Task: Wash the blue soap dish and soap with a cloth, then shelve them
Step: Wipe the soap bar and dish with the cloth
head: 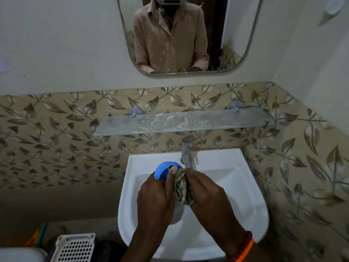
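Over the white sink (245,195), my left hand (154,197) grips the round blue soap dish (163,170), thumb on its rim. A white part shows below that hand; whether it is the soap I cannot tell. My right hand (205,193) holds a bunched, patterned brown cloth (183,190) pressed against the dish. Both hands meet just below the chrome tap (187,154). The glass shelf (181,121) hangs on the wall above the sink.
A mirror (181,35) above the shelf reflects a person in a tan shirt. Leaf-patterned tiles cover the wall. A white perforated basket (75,248) and a white rounded object (18,255) sit at the lower left, beside the sink.
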